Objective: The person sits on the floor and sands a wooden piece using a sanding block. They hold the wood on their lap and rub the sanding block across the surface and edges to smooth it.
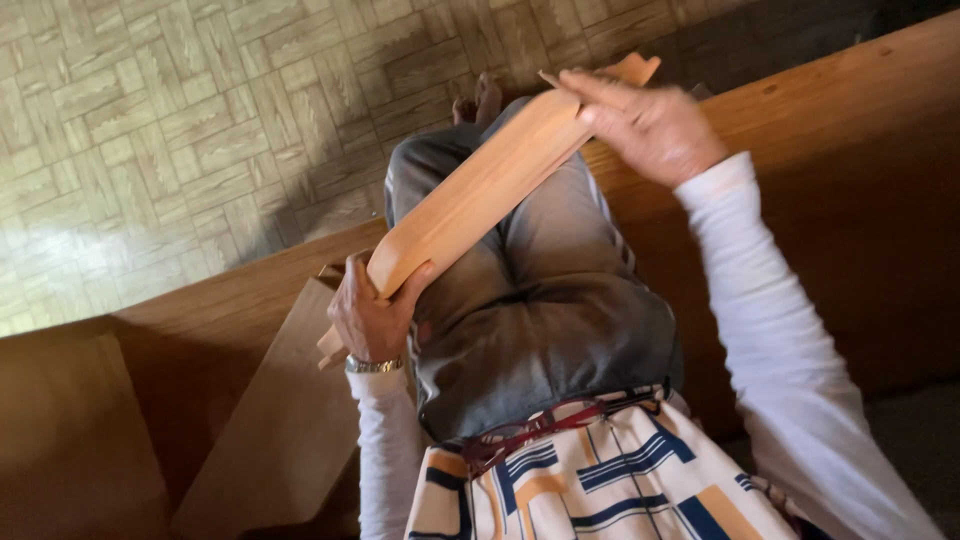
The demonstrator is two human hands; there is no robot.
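From my remote feed, the left hand (372, 312) is wrapped around the rounded near end of a long curved wooden piece (480, 190), thumb on one edge and fingers hidden behind it. The right hand (645, 122) presses on the far end at about 1 o'clock, fingers stretched flat along the wood, palm over its edge. The piece runs diagonally from 8 o'clock up to 1 o'clock, held above the lap, over grey jeans (540, 300). A metal wristwatch (372, 365) circles the left wrist; both arms wear white long sleeves (770, 330). Red-framed glasses (530, 430) hang against a patterned top (620, 480) at 6 o'clock. A flat brown board (285, 420) leans just beside the left hand, at 8 o'clock. Behind the legs runs a long wooden bench (800, 110); beyond it, toward 11 o'clock, lies a parquet-patterned floor (180, 130).
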